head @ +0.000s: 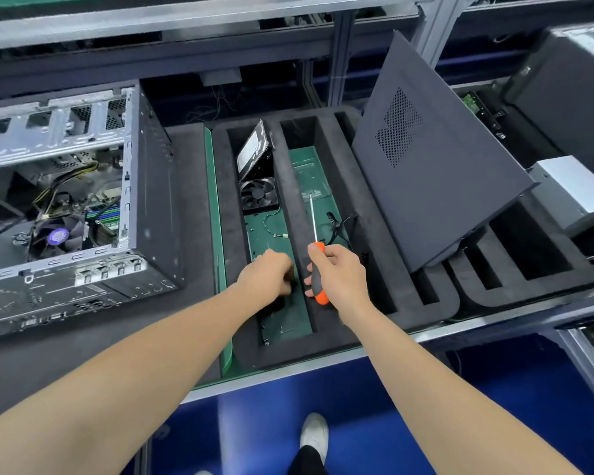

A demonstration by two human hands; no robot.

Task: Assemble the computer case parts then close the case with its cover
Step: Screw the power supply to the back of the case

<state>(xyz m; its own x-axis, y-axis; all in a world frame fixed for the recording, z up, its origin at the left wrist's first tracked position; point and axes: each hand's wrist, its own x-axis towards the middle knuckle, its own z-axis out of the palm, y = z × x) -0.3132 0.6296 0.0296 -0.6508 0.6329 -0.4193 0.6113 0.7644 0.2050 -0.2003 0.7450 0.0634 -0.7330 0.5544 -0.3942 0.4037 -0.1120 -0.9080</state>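
Orange-handled screwdriver (321, 296) is gripped by right hand (340, 272) (shaft points away); left hand (266, 272) reaches into foam tray (228, 234), grip cannot be told.

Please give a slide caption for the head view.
Right hand holds screwdriver while left hand reaches into foam tray beside open case.

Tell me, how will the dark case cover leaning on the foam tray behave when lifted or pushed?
The case cover looks like thin sheet metal, so probably stiff. It is broad, so likely awkward for one hand. It stands tilted on the foam tray, so a push may tip it.
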